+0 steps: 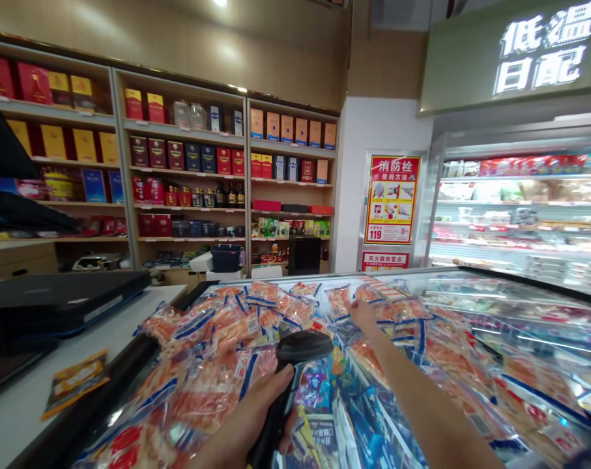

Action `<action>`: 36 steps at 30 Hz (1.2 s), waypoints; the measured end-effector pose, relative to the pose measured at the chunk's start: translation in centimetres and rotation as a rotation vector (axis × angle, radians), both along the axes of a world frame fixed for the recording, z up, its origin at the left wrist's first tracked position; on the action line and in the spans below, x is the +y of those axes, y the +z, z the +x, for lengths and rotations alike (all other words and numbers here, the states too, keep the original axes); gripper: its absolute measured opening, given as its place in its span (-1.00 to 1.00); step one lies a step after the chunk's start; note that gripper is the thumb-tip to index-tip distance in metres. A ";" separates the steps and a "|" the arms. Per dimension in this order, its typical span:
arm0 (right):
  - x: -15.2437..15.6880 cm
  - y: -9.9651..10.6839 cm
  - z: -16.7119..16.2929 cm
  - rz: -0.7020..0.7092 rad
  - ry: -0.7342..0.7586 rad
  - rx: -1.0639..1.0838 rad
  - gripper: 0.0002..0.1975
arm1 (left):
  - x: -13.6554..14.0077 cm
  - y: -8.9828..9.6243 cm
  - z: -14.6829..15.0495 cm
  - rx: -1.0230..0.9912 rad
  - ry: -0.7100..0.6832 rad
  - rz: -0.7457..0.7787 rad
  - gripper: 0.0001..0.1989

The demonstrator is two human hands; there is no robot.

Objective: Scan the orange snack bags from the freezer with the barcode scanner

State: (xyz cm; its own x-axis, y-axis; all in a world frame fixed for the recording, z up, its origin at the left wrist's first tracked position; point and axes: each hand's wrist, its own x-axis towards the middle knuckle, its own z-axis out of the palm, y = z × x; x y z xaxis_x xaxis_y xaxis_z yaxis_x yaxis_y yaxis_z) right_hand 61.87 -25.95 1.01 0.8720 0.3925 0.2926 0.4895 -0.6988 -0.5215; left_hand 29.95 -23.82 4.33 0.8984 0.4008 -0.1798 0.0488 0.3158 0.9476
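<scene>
My left hand [275, 410] is wrapped around the handle of a black barcode scanner [302, 345], its head pointing forward over the freezer. Reaching far in, my right hand [362, 316] has its fingers closed at the right edge of a clear bag of orange-pink frozen food [339, 303] with a blue border. Many similar bags [217, 378] lie heaped under and around both hands. Between my arms, blue and purple packets [319, 391] lie lower down, beside a white wire divider. My right fingertips are small and partly hidden.
A white counter [124, 312] on the left holds a black checkout device [70, 299] and an orange-black packet [77, 383]. Glass covers the freezer's right part [520, 319]. Behind stand shelves of boxed bottles [187, 156], a red fire-hydrant poster [390, 198] and a lit refrigerated display [520, 215].
</scene>
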 end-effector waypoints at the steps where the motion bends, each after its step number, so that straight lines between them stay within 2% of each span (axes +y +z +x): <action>1: -0.4 0.3 -0.4 0.034 0.023 -0.033 -0.81 | -0.1 0.1 -0.1 -0.003 0.006 -0.003 -0.54; 3: -1.6 0.6 -1.2 0.164 0.080 -0.102 -0.81 | -0.4 0.3 -0.2 -0.023 0.006 -0.003 -0.55; 6: -3.6 0.5 -2.6 0.469 0.167 -0.148 -0.85 | -0.7 0.4 -0.2 -0.060 0.001 0.005 -0.58; 8: -4.7 0.1 -3.3 0.591 0.189 -0.129 -0.86 | -0.8 0.3 0.0 -0.062 -0.006 0.009 -0.60; 13: -5.9 -0.3 -4.5 0.674 0.243 -0.082 -0.87 | -1.0 -0.2 0.4 -0.028 -0.042 0.025 -0.62; 18: -7.4 0.2 -5.3 0.623 0.210 -0.144 -0.85 | -2.2 0.3 0.4 -0.033 -0.004 0.061 -0.61; 22: -9.3 0.6 -4.8 0.520 0.119 -0.183 -0.84 | -3.2 0.8 0.2 -0.018 0.034 0.077 -0.59; 25: -10.6 0.9 -4.8 0.285 0.057 -0.257 -0.79 | -3.3 0.9 0.0 -0.010 0.035 0.084 -0.57; 28: -11.0 0.8 -6.0 0.051 0.007 -0.426 -0.62 | -3.2 0.8 -0.5 -0.001 0.015 0.091 -0.57; 30: -10.6 0.2 -7.2 -0.056 0.060 -0.513 -0.57 | -3.2 0.8 -0.8 -0.007 0.013 0.092 -0.58; 33: -9.7 -1.2 -8.4 -0.251 0.248 -0.544 -0.59 | -3.5 0.7 -1.3 -0.043 0.012 0.091 -0.61; 36: -9.0 -2.5 -7.8 -0.375 0.257 -0.540 -0.65 | -3.9 0.8 -1.7 -0.052 0.014 0.093 -0.63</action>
State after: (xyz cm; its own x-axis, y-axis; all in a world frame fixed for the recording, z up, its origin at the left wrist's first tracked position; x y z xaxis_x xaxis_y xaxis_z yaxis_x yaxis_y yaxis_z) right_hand 54.07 -34.96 -1.54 0.5089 0.7254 0.4635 0.7857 -0.6114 0.0941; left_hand 28.27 -27.74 5.12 0.8995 0.4266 -0.0945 -0.0050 0.2263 0.9741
